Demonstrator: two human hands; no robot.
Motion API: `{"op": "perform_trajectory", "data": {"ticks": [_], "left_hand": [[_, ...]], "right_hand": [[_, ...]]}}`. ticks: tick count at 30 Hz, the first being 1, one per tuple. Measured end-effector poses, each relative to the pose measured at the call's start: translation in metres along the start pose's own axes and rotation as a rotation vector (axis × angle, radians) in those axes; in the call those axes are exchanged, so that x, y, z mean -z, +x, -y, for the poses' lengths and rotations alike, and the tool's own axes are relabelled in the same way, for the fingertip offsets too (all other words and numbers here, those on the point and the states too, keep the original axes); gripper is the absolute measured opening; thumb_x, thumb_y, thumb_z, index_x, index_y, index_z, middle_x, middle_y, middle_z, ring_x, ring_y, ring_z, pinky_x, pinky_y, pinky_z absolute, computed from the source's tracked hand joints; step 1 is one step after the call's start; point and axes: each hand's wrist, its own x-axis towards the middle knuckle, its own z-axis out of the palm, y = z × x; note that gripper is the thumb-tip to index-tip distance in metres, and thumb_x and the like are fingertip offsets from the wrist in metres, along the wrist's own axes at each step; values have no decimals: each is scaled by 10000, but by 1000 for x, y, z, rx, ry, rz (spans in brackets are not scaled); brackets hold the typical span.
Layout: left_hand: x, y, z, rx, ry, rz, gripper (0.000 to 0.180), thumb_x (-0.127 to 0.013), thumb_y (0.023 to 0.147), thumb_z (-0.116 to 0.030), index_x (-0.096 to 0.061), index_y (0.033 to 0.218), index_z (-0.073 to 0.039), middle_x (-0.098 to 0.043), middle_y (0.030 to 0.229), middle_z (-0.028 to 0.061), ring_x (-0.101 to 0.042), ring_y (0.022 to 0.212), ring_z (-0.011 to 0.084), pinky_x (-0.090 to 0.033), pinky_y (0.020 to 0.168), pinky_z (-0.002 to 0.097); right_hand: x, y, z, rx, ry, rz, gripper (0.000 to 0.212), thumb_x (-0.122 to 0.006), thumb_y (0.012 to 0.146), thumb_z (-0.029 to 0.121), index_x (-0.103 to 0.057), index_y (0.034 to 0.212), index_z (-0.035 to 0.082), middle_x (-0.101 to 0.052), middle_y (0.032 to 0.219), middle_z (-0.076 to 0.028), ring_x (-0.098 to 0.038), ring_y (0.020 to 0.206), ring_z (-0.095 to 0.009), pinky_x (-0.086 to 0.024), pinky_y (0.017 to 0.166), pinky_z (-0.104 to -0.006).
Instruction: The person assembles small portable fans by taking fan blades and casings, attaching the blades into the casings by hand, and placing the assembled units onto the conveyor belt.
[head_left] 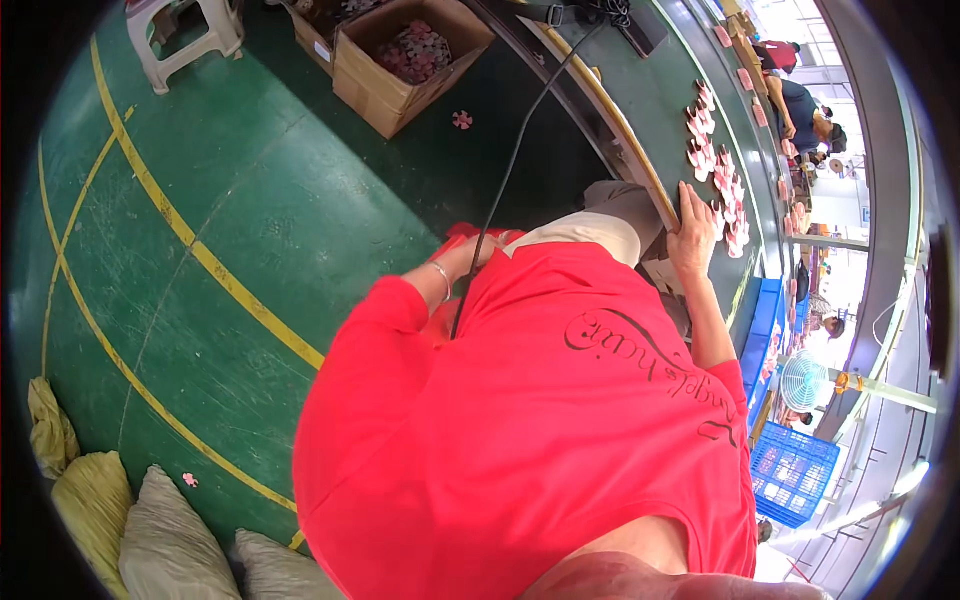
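My right hand lies along the edge of the green workbench, its fingers stretched out and nothing seen in them. Close beside its fingertips, pink and white flower-shaped pieces lie overlapping in a row on the bench. My left hand is down at my waist by the hem of my red shirt, a bracelet on its wrist. Its fingers are mostly hidden by cloth, so what they hold, if anything, does not show. A black cable hangs in front of that hand.
A cardboard box of similar pieces stands on the green floor, with a loose flower piece nearby. A white stool is at the far left, sacks at the near left. Rightward are a blue crate, a fan and co-workers.
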Motion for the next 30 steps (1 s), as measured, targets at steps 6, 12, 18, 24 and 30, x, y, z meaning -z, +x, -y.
{"op": "perform_trajectory", "data": {"ticks": [6, 12, 18, 24, 30], "left_hand": [[-26, 4, 4, 32, 86, -7, 404, -557, 847, -397, -669, 976, -31, -680, 918, 181, -660, 827, 306, -511, 733, 410], [-40, 25, -2, 66, 178, 19, 403, -550, 849, -398, -667, 978, -34, -676, 923, 186, -652, 840, 324, -509, 740, 420], [-61, 50, -7, 93, 251, 46, 403, -544, 851, -399, -664, 980, -37, -671, 928, 192, -644, 854, 342, -508, 748, 430], [-59, 56, -2, 99, 353, 41, 402, -537, 853, -401, -661, 982, -41, -667, 933, 198, -636, 867, 359, -507, 755, 440], [-26, 38, 21, 120, 514, 89, 401, -531, 855, -402, -659, 984, -44, -663, 938, 204, -628, 880, 377, -505, 763, 450]], "right_hand": [[-4, -3, -5, -5, 6, -22, 728, -562, 629, -118, -490, 1322, 93, -558, 1252, -118, -534, 1105, -320, -435, 935, -398], [-3, -3, -4, 2, 7, -25, 729, -555, 621, -124, -496, 1316, 89, -561, 1242, -122, -537, 1098, -322, -436, 932, -396], [-3, 0, -1, 7, -7, -30, 728, -545, 616, -126, -499, 1311, 86, -564, 1236, -126, -540, 1090, -328, -434, 935, -396], [0, -1, -1, 16, 2, -22, 749, -529, 591, -130, -496, 1311, 75, -564, 1232, -135, -538, 1085, -338, -432, 935, -406], [-4, -6, -5, -16, 0, -17, 769, -539, 592, -128, -475, 1329, 80, -540, 1263, -143, -520, 1115, -344, -426, 954, -406]]}}
